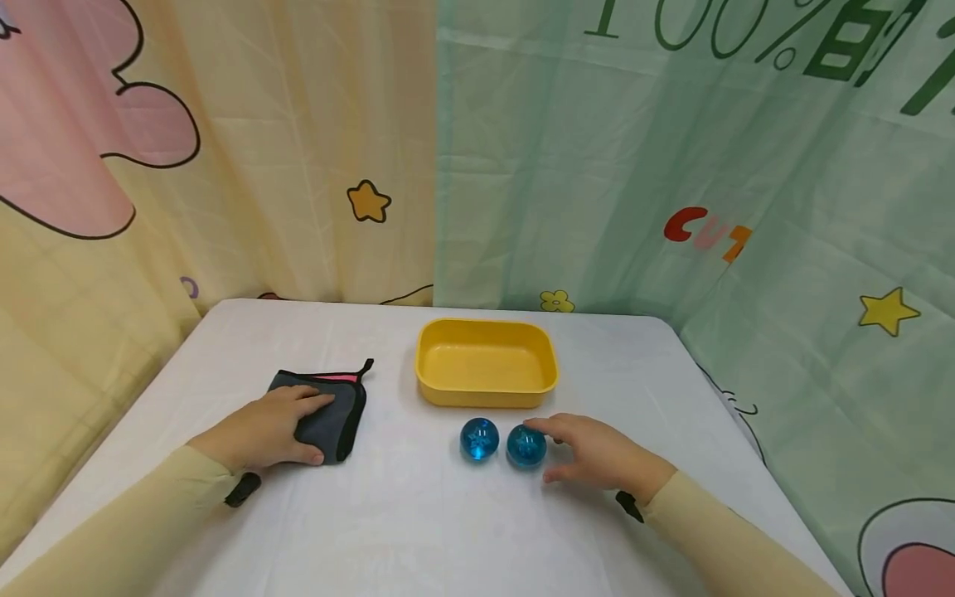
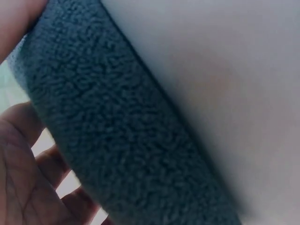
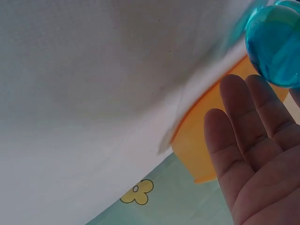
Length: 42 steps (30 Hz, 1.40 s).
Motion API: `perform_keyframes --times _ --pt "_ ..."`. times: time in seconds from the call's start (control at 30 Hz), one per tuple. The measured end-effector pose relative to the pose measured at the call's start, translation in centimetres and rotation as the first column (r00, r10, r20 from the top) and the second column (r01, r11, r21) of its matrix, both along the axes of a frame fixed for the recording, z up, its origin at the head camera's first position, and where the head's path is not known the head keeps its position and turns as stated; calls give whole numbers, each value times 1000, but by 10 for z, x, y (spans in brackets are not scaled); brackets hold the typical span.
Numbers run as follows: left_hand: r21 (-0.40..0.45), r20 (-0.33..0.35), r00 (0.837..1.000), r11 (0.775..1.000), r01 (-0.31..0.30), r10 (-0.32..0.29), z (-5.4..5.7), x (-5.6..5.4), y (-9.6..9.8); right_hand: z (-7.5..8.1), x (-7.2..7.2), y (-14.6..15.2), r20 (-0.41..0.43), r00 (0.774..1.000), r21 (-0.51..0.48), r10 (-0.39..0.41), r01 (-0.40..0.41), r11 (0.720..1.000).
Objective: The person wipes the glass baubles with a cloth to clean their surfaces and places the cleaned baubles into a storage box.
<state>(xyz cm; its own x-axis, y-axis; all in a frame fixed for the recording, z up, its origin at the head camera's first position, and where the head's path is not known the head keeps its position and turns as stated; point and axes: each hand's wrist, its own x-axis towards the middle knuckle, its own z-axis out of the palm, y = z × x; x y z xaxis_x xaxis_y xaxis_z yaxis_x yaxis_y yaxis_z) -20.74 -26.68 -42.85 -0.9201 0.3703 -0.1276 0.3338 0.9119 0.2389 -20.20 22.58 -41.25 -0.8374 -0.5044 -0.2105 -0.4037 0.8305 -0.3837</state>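
Note:
A dark grey cloth pouch (image 1: 339, 423) with black edging, a pink strip and a small black loop lies at the left of the table. My left hand (image 1: 272, 427) grips it from the left side, thumb along the near edge and fingers over its top. Close up in the left wrist view, its grey textured face (image 2: 108, 122) hides some fingertips. Two clear blue balls sit side by side: the left ball (image 1: 479, 439) and the right ball (image 1: 526, 447). At the right ball, my right hand (image 1: 597, 452) has its index fingertip by the top, thumb apart, other fingers extended.
A yellow rectangular tub (image 1: 488, 400) stands just behind the balls. The white-covered table (image 1: 418, 531) has curtains (image 1: 522, 166) hanging along its back and sides.

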Motion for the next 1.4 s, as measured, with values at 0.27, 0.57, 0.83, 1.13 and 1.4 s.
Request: perform_keyframes --times 0.27,0.57,0.83,1.13,1.4 --pt "-12 -54 998 1000 -15 14 -2 -7 5 -9 -10 -7 -38 999 10 -24 25 1000" --pt "6 -179 984 1000 0 1 -4 -13 5 -13 -15 -15 -52 997 18 -52 53 998" --pt "248 -146 981 965 -88 127 5 -14 -2 -17 -16 -13 -74 997 -5 -26 26 1000" --pt "580 44 976 790 -199 214 34 -1 21 -5 -11 -4 -97 994 -105 -57 46 993" --pt "766 229 972 605 -217 59 54 6 69 49 0 -26 -244 965 -285 93 -163 945"
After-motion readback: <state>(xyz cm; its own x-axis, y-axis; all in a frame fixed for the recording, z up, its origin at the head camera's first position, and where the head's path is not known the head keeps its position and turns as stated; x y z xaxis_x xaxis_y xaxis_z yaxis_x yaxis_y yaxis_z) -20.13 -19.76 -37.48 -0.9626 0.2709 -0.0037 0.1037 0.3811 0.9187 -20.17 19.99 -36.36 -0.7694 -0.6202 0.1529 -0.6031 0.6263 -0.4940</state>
